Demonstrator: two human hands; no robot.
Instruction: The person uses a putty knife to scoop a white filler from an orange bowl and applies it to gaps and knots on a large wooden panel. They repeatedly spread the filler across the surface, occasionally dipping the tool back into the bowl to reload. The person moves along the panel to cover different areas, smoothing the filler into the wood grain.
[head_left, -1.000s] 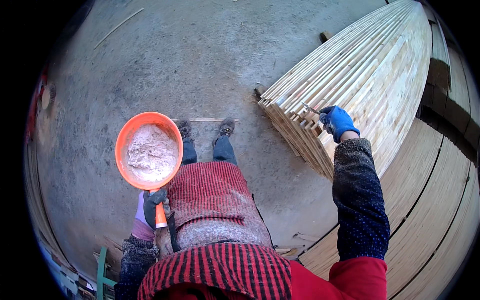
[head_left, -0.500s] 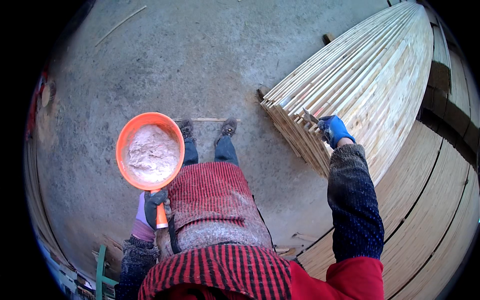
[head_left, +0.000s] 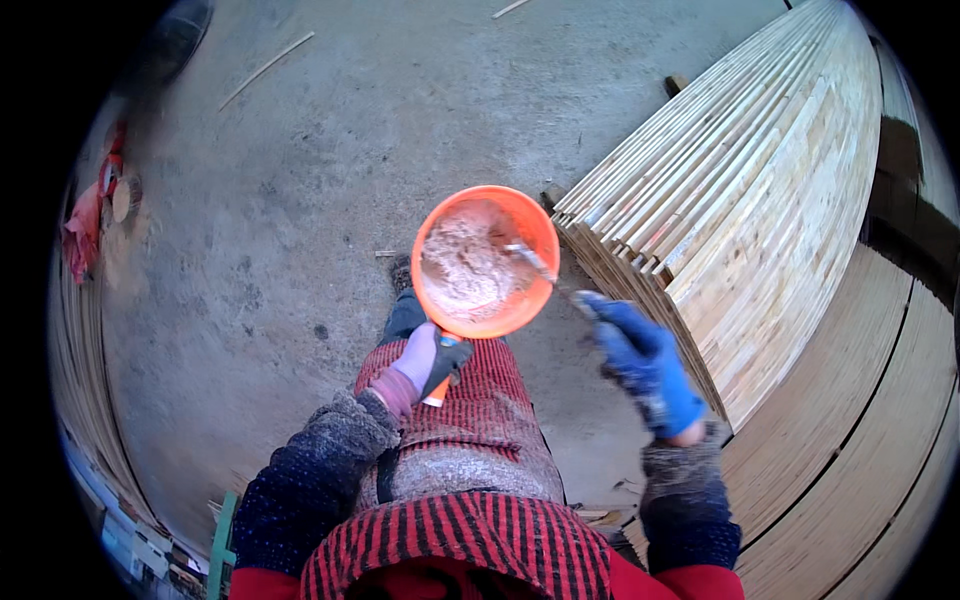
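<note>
My left hand [head_left: 428, 362], in a lilac and dark grey glove, is closed around the handle of an orange plastic pot [head_left: 425, 300]. Pinkish-white putty [head_left: 462, 268] fills much of the pot, which is held in front of my body. In my blue-gloved right hand [head_left: 645, 362] is a putty knife [head_left: 540, 265], somewhat blurred by motion. Its blade reaches over the pot's right side and seems to be at the putty.
On the right stands a stack of pale wooden boards [head_left: 770, 220], their edges stepped on the near left. More stacked boards [head_left: 840, 440] lie at the lower right. A thin wood strip [head_left: 266, 70] is on the concrete floor. Red material [head_left: 83, 235] sits at the far left.
My right hand has left the board stack, bringing the putty knife over to the pot. My left hand has carried the pot to the right and slightly up in view.
</note>
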